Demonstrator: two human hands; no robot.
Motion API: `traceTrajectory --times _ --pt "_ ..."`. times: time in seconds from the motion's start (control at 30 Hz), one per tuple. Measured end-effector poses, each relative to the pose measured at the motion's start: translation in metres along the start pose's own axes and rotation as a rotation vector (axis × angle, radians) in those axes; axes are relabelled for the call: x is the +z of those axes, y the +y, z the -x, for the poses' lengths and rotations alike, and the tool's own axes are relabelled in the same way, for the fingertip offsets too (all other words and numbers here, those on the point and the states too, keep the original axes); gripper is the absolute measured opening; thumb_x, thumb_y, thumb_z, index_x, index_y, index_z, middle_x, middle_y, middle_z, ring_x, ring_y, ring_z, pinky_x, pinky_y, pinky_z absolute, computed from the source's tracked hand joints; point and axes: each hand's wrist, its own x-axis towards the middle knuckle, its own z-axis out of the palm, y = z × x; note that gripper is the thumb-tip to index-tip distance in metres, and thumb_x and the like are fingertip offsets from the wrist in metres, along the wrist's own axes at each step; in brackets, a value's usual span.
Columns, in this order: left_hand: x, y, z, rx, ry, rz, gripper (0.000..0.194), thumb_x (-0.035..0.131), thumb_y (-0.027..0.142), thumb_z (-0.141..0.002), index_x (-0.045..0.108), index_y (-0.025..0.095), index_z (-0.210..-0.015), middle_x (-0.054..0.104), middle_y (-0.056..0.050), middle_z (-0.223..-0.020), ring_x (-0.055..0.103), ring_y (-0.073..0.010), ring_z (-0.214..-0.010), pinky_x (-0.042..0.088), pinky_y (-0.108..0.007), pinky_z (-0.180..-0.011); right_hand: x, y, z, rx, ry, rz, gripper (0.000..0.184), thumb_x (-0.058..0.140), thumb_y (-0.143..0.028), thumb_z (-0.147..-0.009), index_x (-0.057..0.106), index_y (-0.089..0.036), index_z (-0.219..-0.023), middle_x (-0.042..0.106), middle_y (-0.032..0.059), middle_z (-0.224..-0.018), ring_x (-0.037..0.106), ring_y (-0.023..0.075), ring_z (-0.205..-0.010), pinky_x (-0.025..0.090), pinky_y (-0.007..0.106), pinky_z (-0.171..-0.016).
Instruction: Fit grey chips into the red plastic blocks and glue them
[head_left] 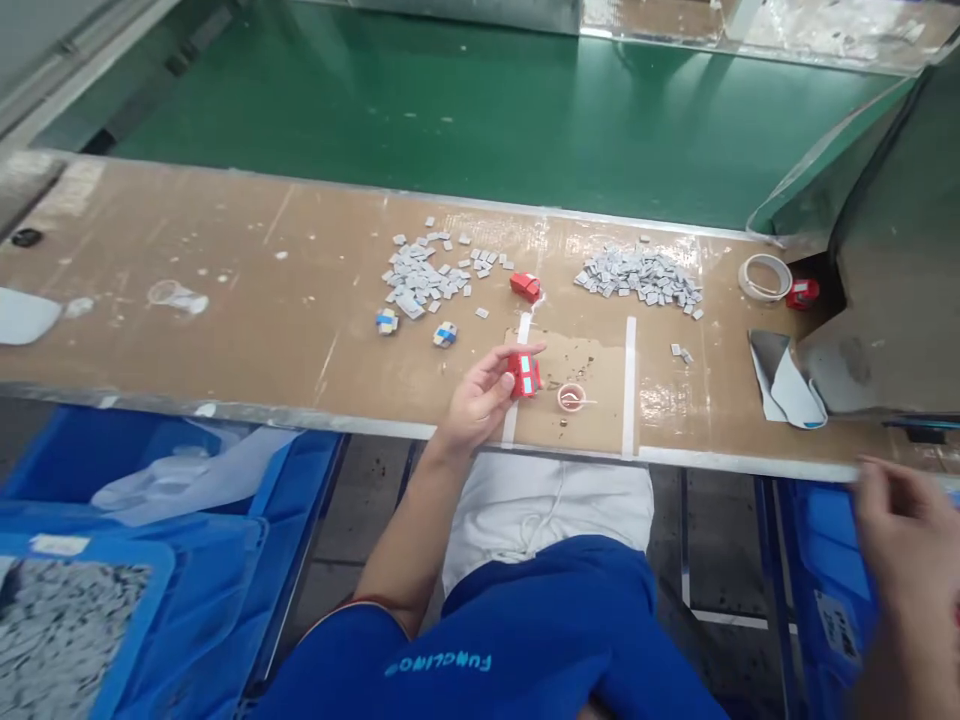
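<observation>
My left hand (474,402) is closed around a small red toy vehicle (524,374) with pale blue window panels, held over the worktable between thumb and fingers. A small cup (571,397) with a thin white stick across it stands just right of that hand. Beyond the hand, a second red toy piece (526,287) lies on the table. My right hand (904,520) is far off at the right edge, beyond the table's front, above a blue bin (832,560). Its fingers look bent but blurred, and whether they hold anything is unclear.
Loose grey tiles lie in a left pile (424,275) and a right pile (641,277). Two blue-and-yellow pieces (445,334) sit nearby. A tape roll (764,278) is at the right, by a metal box (885,250). A green belt (480,125) runs behind; blue crates (217,590) stand at left.
</observation>
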Motion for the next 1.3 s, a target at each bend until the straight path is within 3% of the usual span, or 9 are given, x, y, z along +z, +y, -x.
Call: traceTrajectory --times 0.13,0.33,0.43,0.5,0.67,0.77,0.93,1.1,1.3 --pt "-0.007 -0.008 0.004 -0.067 0.024 0.092 0.049 0.086 0.040 -0.087 0.068 0.024 -0.129 0.074 -0.012 -0.138 0.079 -0.0180 -0.094 0.064 -0.035 -0.094 0.060 -0.068 0.047 -0.103 -0.305 -0.210 0.022 0.067 -0.048 -0.095 0.078 -0.029 -0.094 0.077 0.0055 -0.076 0.071 0.0261 -0.062 0.057 0.041 -0.058" --pt "-0.009 -0.016 0.018 -0.015 0.032 0.102 0.039 0.086 0.035 -0.088 0.063 0.024 -0.117 0.072 -0.009 -0.137 0.077 -0.0255 -0.118 0.058 -0.043 -0.110 0.143 -0.162 0.047 -0.140 -0.448 -0.572 0.039 0.069 -0.038 -0.096 0.068 -0.020 -0.131 0.076 0.0057 -0.095 0.069 0.0158 -0.070 0.059 0.030 -0.064" --pt "-0.014 -0.020 0.028 0.065 -0.090 0.030 0.035 0.087 0.029 -0.088 0.055 0.023 -0.102 0.079 -0.008 -0.124 0.078 -0.0243 -0.118 0.060 -0.040 -0.106 0.156 -0.184 0.042 -0.223 -0.397 -0.599 0.026 0.072 -0.033 -0.096 0.074 -0.021 -0.119 0.074 0.0029 -0.087 0.062 0.0136 -0.065 0.055 0.028 -0.061" --pt "-0.017 -0.022 0.033 0.071 -0.141 -0.030 0.036 0.086 0.028 -0.088 0.054 0.023 -0.104 0.081 -0.009 -0.120 0.081 -0.0223 -0.106 0.064 -0.036 -0.096 0.156 -0.192 0.040 -0.272 -0.362 -0.592 0.014 0.069 -0.029 -0.098 0.077 -0.022 -0.107 0.074 0.0030 -0.085 0.062 0.0141 -0.066 0.055 0.029 -0.063" --pt "-0.018 -0.025 0.037 0.025 -0.148 -0.184 0.035 0.083 0.025 -0.090 0.067 0.022 -0.122 0.075 -0.014 -0.138 0.081 -0.0164 -0.080 0.066 -0.028 -0.070 0.152 -0.204 0.034 -0.392 -0.369 -0.617 0.015 0.064 -0.022 -0.102 0.078 -0.024 -0.106 0.079 0.0056 -0.099 0.072 0.0172 -0.083 0.059 0.031 -0.073" --pt "-0.017 -0.025 0.035 0.110 -0.160 -0.301 0.027 0.081 0.024 -0.091 0.077 0.022 -0.118 0.075 -0.013 -0.138 0.081 -0.0208 -0.100 0.067 -0.031 -0.085 0.152 -0.204 0.030 -0.444 -0.317 -0.622 0.014 0.065 -0.018 -0.101 0.076 -0.025 -0.103 0.078 0.0043 -0.097 0.074 0.0179 -0.088 0.060 0.032 -0.077" --pt "-0.019 -0.026 0.035 0.133 -0.191 -0.423 0.041 0.076 0.019 -0.093 0.073 0.025 -0.134 0.080 -0.010 -0.131 0.076 -0.0231 -0.122 0.062 -0.034 -0.103 0.163 -0.200 0.027 -0.479 -0.157 -0.645 0.011 0.070 -0.017 -0.097 0.075 -0.026 -0.097 0.079 0.0030 -0.093 0.076 0.0188 -0.085 0.061 0.033 -0.076" --pt "-0.019 -0.024 0.035 0.087 -0.153 -0.454 0.032 0.078 0.021 -0.090 0.079 0.020 -0.122 0.082 -0.012 -0.124 0.080 -0.0240 -0.109 0.065 -0.031 -0.089 0.173 -0.193 0.035 -0.288 -0.157 -0.723 0.012 0.073 -0.032 -0.098 0.071 -0.025 -0.088 0.081 0.0049 -0.090 0.080 0.0215 -0.085 0.066 0.037 -0.078" --pt "-0.019 -0.022 0.034 0.117 -0.128 -0.499 0.031 0.077 0.020 -0.090 0.078 0.019 -0.121 0.084 -0.012 -0.118 0.081 -0.0236 -0.107 0.064 -0.031 -0.091 0.179 -0.185 0.044 0.042 -0.237 -0.958 0.026 0.079 -0.045 -0.094 0.067 -0.022 -0.089 0.081 0.0046 -0.085 0.081 0.0204 -0.079 0.067 0.033 -0.073"
